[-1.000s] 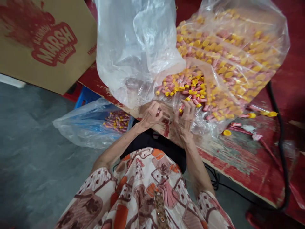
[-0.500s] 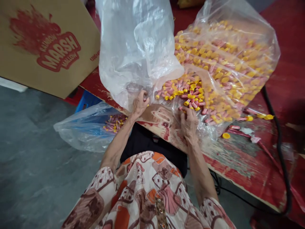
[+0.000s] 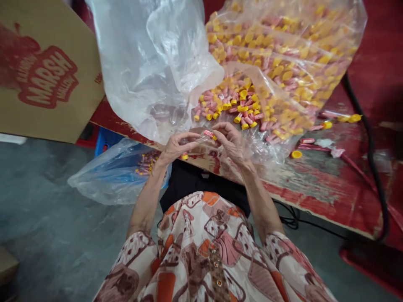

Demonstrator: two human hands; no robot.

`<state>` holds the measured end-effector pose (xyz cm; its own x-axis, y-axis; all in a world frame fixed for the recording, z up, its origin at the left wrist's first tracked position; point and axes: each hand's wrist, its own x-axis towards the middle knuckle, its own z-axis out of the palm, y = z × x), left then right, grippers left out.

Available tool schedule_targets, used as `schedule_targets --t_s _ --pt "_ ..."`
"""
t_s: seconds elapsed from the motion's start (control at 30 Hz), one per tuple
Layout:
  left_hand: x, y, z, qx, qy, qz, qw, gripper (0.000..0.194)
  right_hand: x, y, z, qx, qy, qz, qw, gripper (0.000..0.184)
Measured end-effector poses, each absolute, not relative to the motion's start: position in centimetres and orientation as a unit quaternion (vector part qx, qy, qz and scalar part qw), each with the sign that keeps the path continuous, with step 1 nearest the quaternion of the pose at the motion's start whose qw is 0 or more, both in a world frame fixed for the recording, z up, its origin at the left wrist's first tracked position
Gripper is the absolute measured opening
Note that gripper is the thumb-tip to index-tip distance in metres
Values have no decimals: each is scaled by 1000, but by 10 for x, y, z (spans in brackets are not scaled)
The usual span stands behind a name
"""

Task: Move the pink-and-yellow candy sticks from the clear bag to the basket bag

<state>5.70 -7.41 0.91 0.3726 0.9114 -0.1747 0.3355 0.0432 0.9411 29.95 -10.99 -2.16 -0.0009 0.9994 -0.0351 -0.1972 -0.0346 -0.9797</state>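
My left hand [image 3: 178, 147] pinches a small clear tube [image 3: 199, 140] with a yellow-capped piece showing under its fingers. Close beside it, my right hand [image 3: 231, 140] pinches a pink yellow-capped candy piece [image 3: 209, 134] at the tube's end. Both hands hover over the near edge of the worn red table [image 3: 317, 191]. Just beyond them lies a big clear plastic bag [image 3: 292, 63] full of pink and yellow pieces, its mouth spilling a heap [image 3: 233, 105] toward my hands. A second clear bag [image 3: 151, 71] holding clear tubes stands to the left of it.
A cardboard box printed "MARSH" [image 3: 47, 79] leans at the left. Below the table edge, a plastic bag [image 3: 116, 172] over a blue crate holds more pieces. Loose yellow caps [image 3: 296, 154] and wrappers lie at the right, beside a black cable [image 3: 371, 167]. Grey floor at left.
Both hands came back from the two bags and met at the table edge, now holding a tube and a pink piece. The camera shifted slightly.
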Motion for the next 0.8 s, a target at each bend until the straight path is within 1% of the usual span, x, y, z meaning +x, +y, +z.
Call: schedule_targets --t_s 0.1,0.2,0.27,0.3,0.37,0.47,0.5,0.57,0.63,0.7,0.8 --pt "52 -74 7 631 507 274 519 42 306 -117 -25 -443 -444 582 518 48" --pt "52 -74 1 603 510 264 553 46 303 -121 -32 -414 -459 613 492 46" --pt "55 -76 -3 590 510 261 568 47 294 -122 -38 -407 -468 613 490 45" --pt "57 -76 -4 597 515 263 556 46 288 -122 -41 -412 -474 600 495 44" --pt "62 -78 -5 646 524 266 487 40 277 -122 -47 -434 -505 551 503 37" --pt "72 -83 -6 761 507 239 327 29 271 -126 -51 -468 -579 438 504 13" --pt "76 -84 -8 792 495 221 280 26 273 -128 -51 -482 -595 404 500 9" --pt "82 -86 -12 833 474 184 216 26 287 -130 -49 -532 -599 342 492 19" --pt "87 -84 -16 851 467 149 189 28 308 -130 -47 -602 -578 269 481 31" --pt "89 -77 -18 855 464 125 195 29 329 -124 -47 -668 -552 196 459 40" --pt "89 -64 -15 850 458 109 235 29 348 -110 -50 -746 -532 157 368 49"
